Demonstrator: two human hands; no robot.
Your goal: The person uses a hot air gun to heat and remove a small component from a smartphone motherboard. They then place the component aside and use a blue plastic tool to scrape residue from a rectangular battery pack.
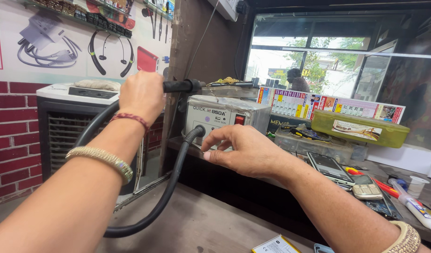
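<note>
Left hand [141, 96]: fist closed round black handpiece [182, 86], raised by grey station [224, 119].
Right hand [241, 150]: fingers half-curled, tips on station's front panel, gripping nothing.
Hose [166, 192]: black, plugged into front socket.
Box [359, 128]: yellow-green, flat, pale label, right of station.

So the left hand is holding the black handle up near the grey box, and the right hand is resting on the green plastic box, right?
Not quite. The right hand rests on the front of the grey box, fingers by its hose socket, not on the green plastic box. The head view shows it. The left hand does hold the black handle.
</note>
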